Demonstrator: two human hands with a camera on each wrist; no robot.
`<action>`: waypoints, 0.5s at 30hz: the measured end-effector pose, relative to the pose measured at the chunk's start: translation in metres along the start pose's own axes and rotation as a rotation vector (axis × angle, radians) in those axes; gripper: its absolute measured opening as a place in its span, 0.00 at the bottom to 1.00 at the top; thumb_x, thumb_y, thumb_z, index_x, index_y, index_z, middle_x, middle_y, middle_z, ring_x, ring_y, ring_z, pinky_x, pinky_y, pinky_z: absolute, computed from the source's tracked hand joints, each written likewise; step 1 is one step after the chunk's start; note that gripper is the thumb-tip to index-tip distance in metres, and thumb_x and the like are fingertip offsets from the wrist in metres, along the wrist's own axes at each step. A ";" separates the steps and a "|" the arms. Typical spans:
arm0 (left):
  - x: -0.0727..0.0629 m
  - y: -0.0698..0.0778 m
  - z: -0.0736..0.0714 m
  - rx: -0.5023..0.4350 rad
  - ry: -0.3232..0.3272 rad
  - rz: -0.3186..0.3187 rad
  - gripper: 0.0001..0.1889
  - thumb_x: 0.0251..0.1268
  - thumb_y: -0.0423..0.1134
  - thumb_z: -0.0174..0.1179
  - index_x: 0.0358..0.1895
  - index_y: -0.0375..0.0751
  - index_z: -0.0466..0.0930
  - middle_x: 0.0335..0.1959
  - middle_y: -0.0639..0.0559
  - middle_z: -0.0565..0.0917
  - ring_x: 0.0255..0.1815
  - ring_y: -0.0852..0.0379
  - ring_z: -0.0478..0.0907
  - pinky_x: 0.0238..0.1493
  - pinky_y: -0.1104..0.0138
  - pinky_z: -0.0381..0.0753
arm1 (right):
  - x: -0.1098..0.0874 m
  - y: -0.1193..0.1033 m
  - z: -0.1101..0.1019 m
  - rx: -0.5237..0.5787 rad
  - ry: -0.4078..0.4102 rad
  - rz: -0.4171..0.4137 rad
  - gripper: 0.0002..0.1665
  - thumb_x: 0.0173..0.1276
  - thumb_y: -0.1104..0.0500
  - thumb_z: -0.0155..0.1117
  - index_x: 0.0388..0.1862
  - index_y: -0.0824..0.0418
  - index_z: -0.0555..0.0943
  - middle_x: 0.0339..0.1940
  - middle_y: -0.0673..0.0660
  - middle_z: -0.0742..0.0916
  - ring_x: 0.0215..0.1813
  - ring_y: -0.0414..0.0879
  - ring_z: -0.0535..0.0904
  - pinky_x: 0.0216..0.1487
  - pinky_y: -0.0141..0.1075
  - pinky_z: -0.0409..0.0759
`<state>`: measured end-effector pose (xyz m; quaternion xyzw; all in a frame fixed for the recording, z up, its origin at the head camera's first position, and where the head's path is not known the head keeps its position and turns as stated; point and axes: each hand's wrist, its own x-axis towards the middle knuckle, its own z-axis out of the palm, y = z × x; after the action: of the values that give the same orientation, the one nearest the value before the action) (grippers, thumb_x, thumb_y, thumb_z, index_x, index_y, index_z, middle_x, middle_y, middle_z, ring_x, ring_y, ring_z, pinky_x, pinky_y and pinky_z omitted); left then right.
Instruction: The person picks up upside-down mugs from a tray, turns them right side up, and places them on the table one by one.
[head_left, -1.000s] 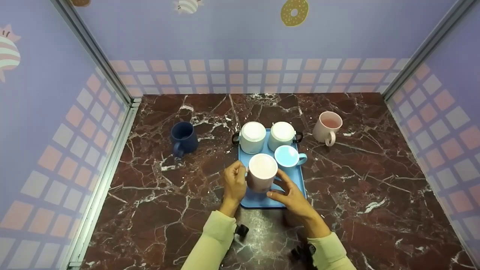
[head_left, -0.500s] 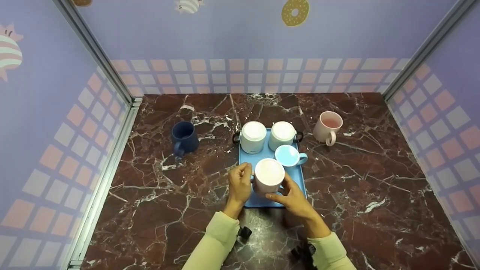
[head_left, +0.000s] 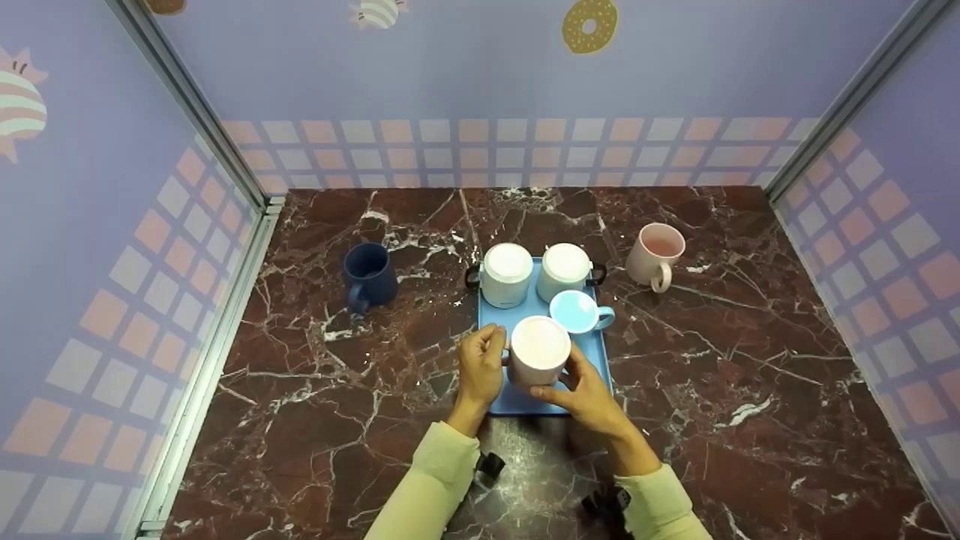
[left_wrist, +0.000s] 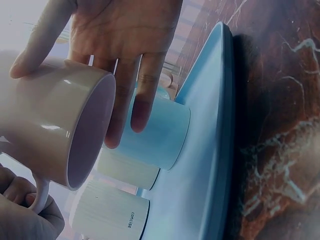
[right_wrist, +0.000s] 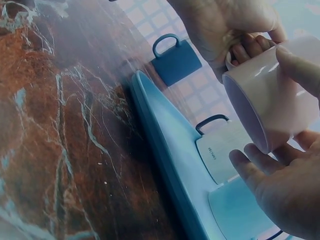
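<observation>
My left hand (head_left: 480, 369) grips the handle of a pale pink mug (head_left: 538, 352), held upside down above the front of a blue tray (head_left: 600, 360). In the left wrist view the mug's open mouth (left_wrist: 92, 132) faces down to the tray, apart from it. My right hand (head_left: 589, 394) holds the mug's side, its thumb on the near wall and its fingers behind. On the tray's back stand two white mugs (head_left: 507, 276) with black handles, bottoms up. A light blue mug (head_left: 574, 312) stands before the right one, its handle pointing right.
A dark blue mug (head_left: 369, 276) stands upright on the marbled table (head_left: 300, 450) left of the tray. Another pink mug (head_left: 655, 256) stands upright to the right, farther back. Patterned panels (head_left: 480, 90) enclose the table at the back and both sides.
Both hands have shifted the pink mug slightly right and toward the person, then almost stopped. My right hand now lies closer around its side. The other mugs have stayed put.
</observation>
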<state>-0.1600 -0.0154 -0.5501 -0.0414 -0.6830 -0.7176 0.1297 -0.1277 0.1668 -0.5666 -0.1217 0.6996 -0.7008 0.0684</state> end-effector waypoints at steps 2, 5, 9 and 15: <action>0.000 0.001 0.000 0.002 -0.003 -0.002 0.23 0.74 0.32 0.51 0.16 0.33 0.63 0.13 0.61 0.61 0.18 0.67 0.62 0.21 0.70 0.75 | 0.000 -0.001 0.000 -0.010 0.010 -0.006 0.55 0.56 0.70 0.78 0.80 0.63 0.62 0.75 0.62 0.74 0.75 0.51 0.70 0.74 0.42 0.71; 0.001 0.000 0.001 0.003 -0.001 0.001 0.23 0.74 0.32 0.52 0.15 0.33 0.63 0.13 0.61 0.61 0.18 0.67 0.63 0.21 0.70 0.75 | 0.000 -0.001 0.002 -0.014 0.031 -0.007 0.55 0.55 0.71 0.79 0.80 0.65 0.62 0.74 0.63 0.75 0.74 0.52 0.70 0.75 0.47 0.69; 0.001 0.000 0.002 0.003 -0.003 -0.003 0.23 0.73 0.30 0.53 0.14 0.39 0.62 0.12 0.62 0.60 0.17 0.67 0.61 0.20 0.71 0.72 | 0.000 -0.002 0.003 -0.033 0.053 0.002 0.56 0.53 0.70 0.80 0.79 0.66 0.61 0.74 0.64 0.75 0.74 0.53 0.70 0.76 0.52 0.66; 0.001 0.002 0.003 -0.003 -0.006 -0.028 0.25 0.73 0.29 0.53 0.15 0.48 0.59 0.12 0.64 0.57 0.16 0.67 0.58 0.20 0.74 0.65 | 0.001 -0.002 0.005 -0.046 0.072 -0.014 0.56 0.52 0.70 0.82 0.78 0.66 0.63 0.72 0.63 0.76 0.71 0.52 0.73 0.74 0.45 0.71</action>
<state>-0.1606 -0.0131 -0.5482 -0.0342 -0.6830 -0.7201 0.1177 -0.1275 0.1614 -0.5642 -0.1030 0.7165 -0.6891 0.0354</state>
